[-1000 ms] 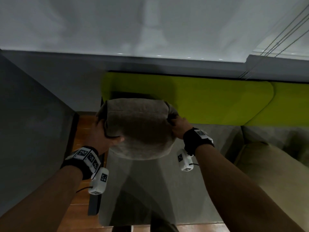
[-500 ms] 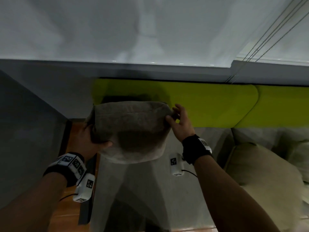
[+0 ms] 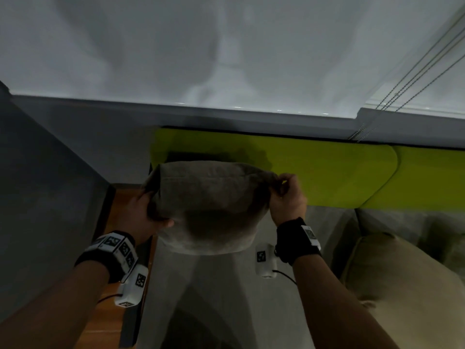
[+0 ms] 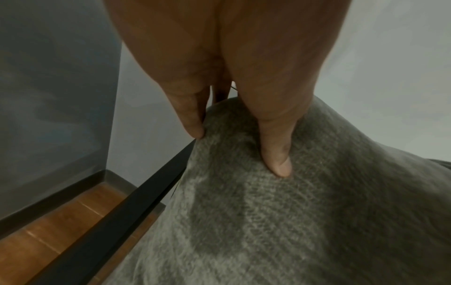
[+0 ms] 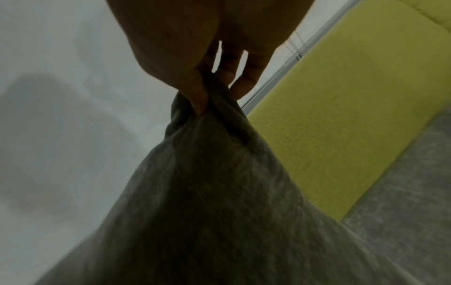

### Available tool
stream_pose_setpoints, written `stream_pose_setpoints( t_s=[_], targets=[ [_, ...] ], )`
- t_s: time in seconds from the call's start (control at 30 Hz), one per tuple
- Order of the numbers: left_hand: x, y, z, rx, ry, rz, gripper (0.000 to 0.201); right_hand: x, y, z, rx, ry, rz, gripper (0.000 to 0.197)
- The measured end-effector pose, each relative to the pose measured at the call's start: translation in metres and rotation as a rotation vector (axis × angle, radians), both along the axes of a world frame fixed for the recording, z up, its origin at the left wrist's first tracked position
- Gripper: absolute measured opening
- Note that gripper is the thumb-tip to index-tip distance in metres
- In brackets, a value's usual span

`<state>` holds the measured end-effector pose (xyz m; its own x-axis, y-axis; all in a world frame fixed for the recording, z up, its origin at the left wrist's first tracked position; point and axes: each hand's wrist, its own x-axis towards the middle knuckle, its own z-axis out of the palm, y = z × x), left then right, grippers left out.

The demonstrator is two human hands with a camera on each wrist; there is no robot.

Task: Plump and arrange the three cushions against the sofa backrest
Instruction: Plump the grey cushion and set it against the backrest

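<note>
A grey-brown cushion (image 3: 208, 205) stands at the left end of the sofa, in front of the lime-green backrest (image 3: 327, 172). My left hand (image 3: 144, 217) grips its left side, thumb pressed into the fabric (image 4: 278, 154). My right hand (image 3: 284, 195) pinches the cushion's top right corner, bunching the cloth (image 5: 207, 108). A second, beige cushion (image 3: 392, 280) lies on the grey seat (image 3: 226, 285) at the right. A third cushion is not clearly in view.
A grey wall (image 3: 37, 185) stands close on the left, with a strip of wooden floor (image 3: 110, 285) and the sofa's black frame edge (image 4: 117, 212) beside it. A white sill (image 3: 226, 112) and blind cords (image 3: 402, 84) run behind the backrest.
My right hand moved from the cushion's right side up to its top right corner and now pinches it. The left hand kept its grip.
</note>
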<state>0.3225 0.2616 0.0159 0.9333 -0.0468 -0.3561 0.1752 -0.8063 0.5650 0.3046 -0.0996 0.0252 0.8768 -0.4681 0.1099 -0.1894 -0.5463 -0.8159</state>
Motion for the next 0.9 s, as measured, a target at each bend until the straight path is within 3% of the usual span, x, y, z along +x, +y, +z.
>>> stream_pose_setpoints(
  t_s=[0.07, 0.1, 0.17, 0.2, 0.27, 0.33, 0.4, 0.47, 0.53, 0.63, 0.7, 0.77, 0.9],
  targets=[
    [0.002, 0.0, 0.002, 0.016, 0.011, -0.001, 0.09, 0.004, -0.004, 0.004, 0.168, 0.084, 0.037, 0.054],
    [0.001, -0.001, 0.004, 0.019, 0.007, -0.006, 0.087, 0.008, -0.007, 0.005, 0.292, 0.15, 0.059, 0.055],
    [-0.001, -0.002, 0.007, 0.016, 0.006, 0.005, 0.08, 0.016, -0.017, 0.007, 0.412, 0.226, 0.119, 0.019],
    [-0.002, -0.001, 0.007, 0.013, 0.008, 0.013, 0.078, 0.017, -0.021, 0.012, 0.356, 0.229, 0.145, 0.005],
    [-0.005, 0.0, 0.009, -0.002, 0.022, 0.006, 0.079, 0.022, -0.033, 0.02, 0.205, 0.164, 0.147, 0.012],
    [-0.005, 0.006, 0.007, 0.011, 0.016, -0.025, 0.081, 0.024, -0.046, 0.027, 0.172, 0.058, 0.032, 0.017],
    [-0.006, 0.006, 0.011, 0.028, 0.015, -0.052, 0.077, 0.027, -0.053, 0.03, 0.34, -0.026, -0.017, 0.017],
    [-0.004, 0.003, 0.016, 0.024, -0.001, -0.059, 0.073, 0.03, -0.055, 0.025, 0.484, 0.09, 0.139, 0.036],
    [-0.004, 0.001, 0.024, -0.022, -0.058, -0.11, 0.07, 0.032, -0.056, 0.019, 0.336, 0.2, 0.312, 0.041],
    [0.0, 0.009, 0.02, -0.082, -0.162, -0.08, 0.058, 0.033, -0.063, 0.013, 0.112, 0.206, 0.183, 0.039],
    [0.009, 0.009, 0.019, -0.115, -0.199, 0.049, 0.035, 0.025, -0.064, 0.008, 0.099, 0.182, 0.066, 0.039],
    [0.02, 0.005, 0.018, -0.086, -0.14, 0.073, 0.026, 0.014, -0.061, 0.0, 0.072, 0.167, 0.003, 0.033],
    [0.036, -0.003, 0.024, 0.134, -0.042, -0.137, 0.03, 0.008, -0.054, 0.002, 0.165, 0.242, -0.022, 0.021]
  ],
)
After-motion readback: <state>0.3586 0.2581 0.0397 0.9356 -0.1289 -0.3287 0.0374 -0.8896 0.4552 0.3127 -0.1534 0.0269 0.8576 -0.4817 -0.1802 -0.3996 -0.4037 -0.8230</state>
